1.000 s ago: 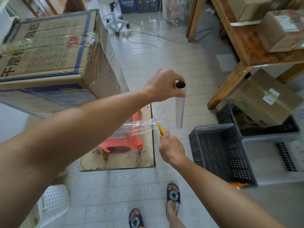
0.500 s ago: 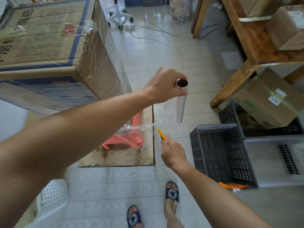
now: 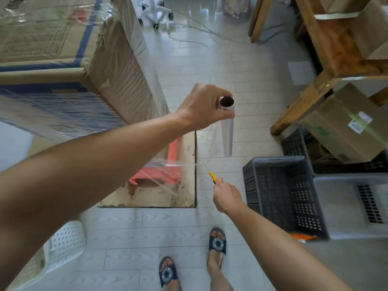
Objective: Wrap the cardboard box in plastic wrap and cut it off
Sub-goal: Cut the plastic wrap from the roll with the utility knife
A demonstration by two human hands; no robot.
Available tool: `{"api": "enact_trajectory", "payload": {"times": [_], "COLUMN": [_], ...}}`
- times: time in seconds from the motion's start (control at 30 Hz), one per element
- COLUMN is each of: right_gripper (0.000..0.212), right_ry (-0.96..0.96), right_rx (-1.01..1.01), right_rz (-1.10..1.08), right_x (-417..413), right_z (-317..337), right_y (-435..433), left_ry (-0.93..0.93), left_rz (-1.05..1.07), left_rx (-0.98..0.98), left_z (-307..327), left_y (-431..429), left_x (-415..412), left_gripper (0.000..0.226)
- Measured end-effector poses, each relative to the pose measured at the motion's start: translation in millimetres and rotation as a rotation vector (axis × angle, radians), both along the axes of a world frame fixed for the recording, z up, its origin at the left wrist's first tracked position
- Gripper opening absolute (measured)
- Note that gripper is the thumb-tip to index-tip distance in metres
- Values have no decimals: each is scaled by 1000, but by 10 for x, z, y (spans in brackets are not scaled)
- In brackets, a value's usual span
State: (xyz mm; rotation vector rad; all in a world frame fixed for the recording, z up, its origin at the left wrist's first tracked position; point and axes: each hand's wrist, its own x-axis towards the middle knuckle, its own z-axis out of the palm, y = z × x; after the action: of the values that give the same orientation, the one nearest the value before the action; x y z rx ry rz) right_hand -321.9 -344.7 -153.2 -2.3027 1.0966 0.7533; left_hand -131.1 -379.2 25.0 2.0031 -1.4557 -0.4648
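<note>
Your left hand (image 3: 202, 109) grips the upright clear plastic-wrap roll (image 3: 228, 131) — film stretches to the large wrapped cardboard box (image 3: 69, 66). Below it, your right hand (image 3: 227, 196) clenches a yellow-handled cutter (image 3: 212, 177).

Left hand (image 3: 202, 108) holds plastic wrap roll (image 3: 228, 131) upright; right hand (image 3: 227, 196) apparently grips yellow knife (image 3: 212, 177).

Glossy clear plastic wrap (image 3: 134, 76) skins the matt brown cardboard box (image 3: 52, 66). At three o'clock, perforated grey plastic crate (image 3: 283, 196); floor tiles (image 3: 210, 70) shine.
</note>
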Motion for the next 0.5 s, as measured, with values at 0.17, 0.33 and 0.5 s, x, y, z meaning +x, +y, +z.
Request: {"api": "enact_trajectory", "payload": {"times": [0.17,0.33,0.5], "right_gripper": [22,21,10], "right_ry": [-34,-13,-102], "right_rx": [-29,-7,-17], "right_rz": [-10,-55,-71], "right_x": [256,306,215], "right_z": [-40,-245,-290], "right_y": [-126,-178,-100], "left_ry": [-12,32,-36], "left_rz": [-49,2,-22], "left_rx": [-58,-213,-165], "left_z": [-29,140,216], "left_y": [-44,-273,-319], "left_x": [-142,-271,-246], "left_gripper": [25,23,24]}}
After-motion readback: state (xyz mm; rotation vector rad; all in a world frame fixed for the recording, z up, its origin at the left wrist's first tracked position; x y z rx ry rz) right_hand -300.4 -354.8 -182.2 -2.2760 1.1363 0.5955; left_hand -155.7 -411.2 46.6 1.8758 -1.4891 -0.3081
